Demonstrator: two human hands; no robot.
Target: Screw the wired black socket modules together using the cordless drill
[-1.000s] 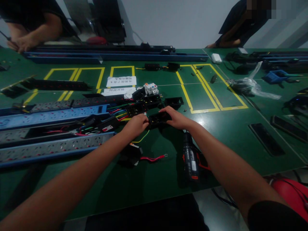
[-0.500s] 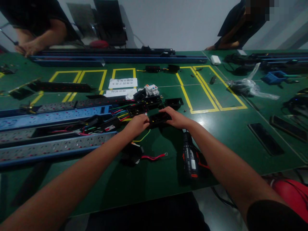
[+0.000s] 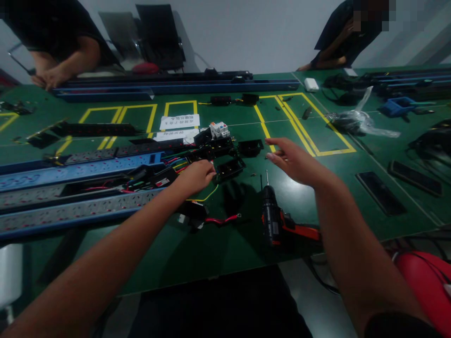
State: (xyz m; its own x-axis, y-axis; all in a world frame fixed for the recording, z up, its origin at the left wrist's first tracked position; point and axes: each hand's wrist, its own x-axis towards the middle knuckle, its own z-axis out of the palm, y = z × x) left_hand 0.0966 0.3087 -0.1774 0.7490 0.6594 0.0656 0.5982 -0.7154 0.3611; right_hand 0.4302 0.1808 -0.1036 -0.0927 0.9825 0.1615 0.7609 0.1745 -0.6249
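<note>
well, left hand (image 3: 198, 176) sits by black box (image 3: 231, 173), right hand (image 3: 299, 161) hovers apart

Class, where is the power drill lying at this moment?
In the head view, the power drill lies right of centre near the front edge of the green table, right of the red wires and nearer the wearer than the right hand.

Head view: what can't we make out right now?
All head view:
- Left hand: its own fingers hide any grip on the black box beside it.
- Drill handle: end hidden behind the right forearm.
- Paper: writing blurred.
- White object, lower left: cut off by the edge.
</note>
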